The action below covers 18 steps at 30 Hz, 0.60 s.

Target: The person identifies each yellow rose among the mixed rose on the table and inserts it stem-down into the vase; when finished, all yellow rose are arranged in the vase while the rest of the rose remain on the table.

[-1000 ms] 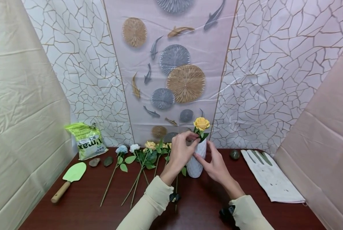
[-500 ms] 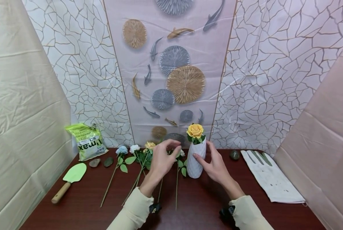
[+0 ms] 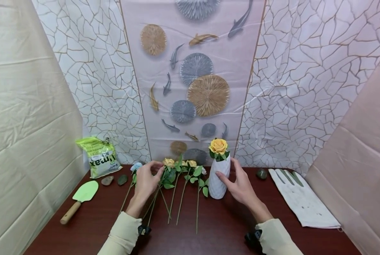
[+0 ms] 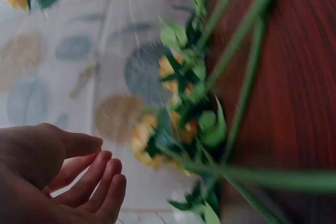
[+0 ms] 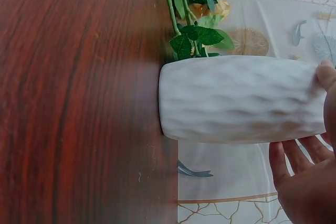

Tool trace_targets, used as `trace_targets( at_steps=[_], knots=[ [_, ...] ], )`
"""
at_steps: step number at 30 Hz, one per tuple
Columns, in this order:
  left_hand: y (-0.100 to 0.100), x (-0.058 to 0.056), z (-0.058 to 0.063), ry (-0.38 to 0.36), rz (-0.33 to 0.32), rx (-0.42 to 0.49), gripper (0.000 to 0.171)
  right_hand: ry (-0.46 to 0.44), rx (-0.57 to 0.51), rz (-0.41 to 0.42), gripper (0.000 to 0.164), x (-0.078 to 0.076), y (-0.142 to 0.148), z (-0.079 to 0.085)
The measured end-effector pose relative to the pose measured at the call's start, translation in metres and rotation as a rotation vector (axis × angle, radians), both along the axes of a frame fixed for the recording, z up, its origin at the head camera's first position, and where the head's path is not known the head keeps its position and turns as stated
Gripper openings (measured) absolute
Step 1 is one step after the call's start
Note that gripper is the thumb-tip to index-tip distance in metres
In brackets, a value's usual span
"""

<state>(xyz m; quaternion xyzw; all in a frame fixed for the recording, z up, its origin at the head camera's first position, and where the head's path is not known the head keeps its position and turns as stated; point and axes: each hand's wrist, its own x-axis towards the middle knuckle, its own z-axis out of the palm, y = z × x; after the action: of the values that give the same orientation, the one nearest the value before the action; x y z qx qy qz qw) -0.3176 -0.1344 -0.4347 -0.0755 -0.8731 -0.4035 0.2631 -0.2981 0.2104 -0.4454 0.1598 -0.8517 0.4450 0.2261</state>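
A white textured vase (image 3: 217, 180) stands upright on the table, one yellow rose (image 3: 218, 146) set in its mouth. My right hand (image 3: 242, 182) holds the vase from the right side, the thumb on its front and the fingers behind; the right wrist view shows the same grip on the vase (image 5: 241, 100). My left hand (image 3: 147, 180) is above the row of stemmed flowers, thumb and fingers loosely bent with a gap between them and nothing held. In the left wrist view its fingers (image 4: 113, 182) are apart from the yellow roses (image 4: 144, 140). The left hand partly covers a blue flower (image 3: 136, 166).
At the left are a green snack-like bag (image 3: 98, 157), two stones (image 3: 122, 180) and a trowel (image 3: 85, 191) with a wooden handle. A dark stone (image 3: 261, 174) and a white glove (image 3: 304, 202) lie right. Several flower stems (image 3: 181, 202) point toward the front edge.
My left hand has let go of the yellow rose and moved left over the lying flowers. The rose has dropped lower into the vase. My right hand still holds the vase.
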Motion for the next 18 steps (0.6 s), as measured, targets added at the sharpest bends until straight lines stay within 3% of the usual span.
trace_targets(
  at_steps=[9, 18],
  knots=[
    [-0.026, -0.009, -0.018, -0.193, 0.036, -0.053, 0.009, 0.0, 0.001, 0.004, 0.071, 0.0, -0.001, 0.0],
    [-0.033, -0.006, -0.02, -0.436, -0.089, -0.105, 0.02, -0.01, -0.005, 0.004, 0.071, 0.0, 0.0, 0.0]
  ],
)
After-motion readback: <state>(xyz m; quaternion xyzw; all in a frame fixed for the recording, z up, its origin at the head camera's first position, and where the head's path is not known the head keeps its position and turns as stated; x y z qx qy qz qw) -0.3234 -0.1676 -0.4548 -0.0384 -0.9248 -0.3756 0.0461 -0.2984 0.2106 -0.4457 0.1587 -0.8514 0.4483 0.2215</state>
